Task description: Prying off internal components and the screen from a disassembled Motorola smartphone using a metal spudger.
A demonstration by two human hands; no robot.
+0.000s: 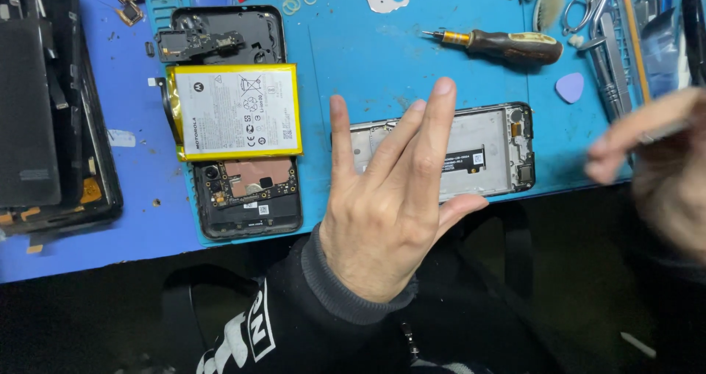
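While the left hand (382, 219) hovers flat, fingers spread and holding nothing, over the near end of the phone frame (482, 153), the blurred right hand (654, 161) pinches what seems a thin tool. The step looks like work on the bare frame on the worktop (368, 58). Next calls for steadying it. The battery (239, 109) lies left of the left hand, the screwdriver (507, 44) beyond it.

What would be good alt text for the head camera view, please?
A left hand hovers open, fingers spread, over a bare phone frame on a blue mat; the blurred right hand is raised beside it. Further left, a yellow-edged battery lies on an opened phone; a screwdriver lies behind.
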